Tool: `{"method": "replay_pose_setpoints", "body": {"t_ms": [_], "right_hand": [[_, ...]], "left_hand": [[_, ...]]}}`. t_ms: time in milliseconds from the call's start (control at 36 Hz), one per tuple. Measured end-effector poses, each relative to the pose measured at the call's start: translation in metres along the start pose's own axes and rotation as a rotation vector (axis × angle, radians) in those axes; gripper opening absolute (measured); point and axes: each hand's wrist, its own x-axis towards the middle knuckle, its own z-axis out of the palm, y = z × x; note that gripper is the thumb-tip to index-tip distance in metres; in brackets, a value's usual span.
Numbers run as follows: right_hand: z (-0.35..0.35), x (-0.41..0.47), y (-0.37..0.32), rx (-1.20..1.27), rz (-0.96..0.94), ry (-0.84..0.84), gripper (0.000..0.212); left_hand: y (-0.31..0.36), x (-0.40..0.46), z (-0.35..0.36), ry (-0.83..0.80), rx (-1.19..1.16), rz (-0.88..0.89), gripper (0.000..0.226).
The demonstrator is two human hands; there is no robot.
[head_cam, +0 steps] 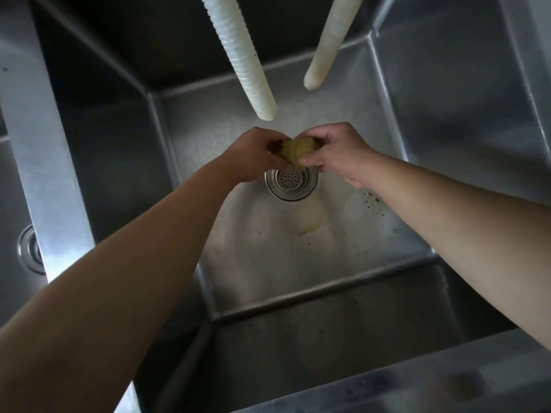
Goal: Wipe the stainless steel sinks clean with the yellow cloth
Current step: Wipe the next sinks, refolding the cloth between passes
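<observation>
The yellow cloth (297,152) is bunched into a wad between both my hands, held in the air above the drain strainer (291,183) of the middle stainless steel sink (298,263). My left hand (253,156) grips its left side with curled fingers. My right hand (334,153) grips its right side, the thumb pressed on the cloth's lower edge. Most of the cloth is hidden inside the two fists. The sink floor is wet, with a yellowish puddle (304,228) and brown specks (372,201) near my right wrist.
Two white ribbed hoses (241,58) (328,43) hang down into the sink just beyond my hands. A steel divider (44,162) separates a second sink at the left, whose drain (29,248) shows at the edge. The front rim (417,377) runs along the bottom right.
</observation>
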Motion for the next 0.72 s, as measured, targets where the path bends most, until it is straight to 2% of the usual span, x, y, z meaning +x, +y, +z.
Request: {"method": "replay_pose_setpoints", "body": {"t_ms": [83, 194, 361, 500, 639, 722], "right_hand": [[0.006, 0.001, 0.003, -0.077, -0.06, 0.05, 0.033], [0.016, 0.001, 0.007, -0.242, -0.149, 0.172, 0.026], [0.032, 0.001, 0.011, -0.365, -0.21, 0.267, 0.02], [0.038, 0.003, 0.019, -0.415, -0.201, 0.283, 0.026], [0.044, -0.003, 0.028, -0.361, -0.187, 0.305, 0.03], [0.044, -0.003, 0.029, -0.301, -0.149, 0.289, 0.034]], "left_hand": [[-0.002, 0.003, 0.003, 0.044, -0.055, -0.072, 0.028], [-0.004, 0.005, 0.018, 0.143, -0.192, -0.185, 0.021], [-0.008, 0.009, 0.044, 0.337, -0.567, -0.433, 0.029], [-0.011, 0.013, 0.058, 0.417, -0.713, -0.579, 0.032], [-0.013, 0.01, 0.072, 0.476, -0.825, -0.652, 0.032], [-0.013, 0.003, 0.077, 0.492, -0.81, -0.62, 0.039]]}}
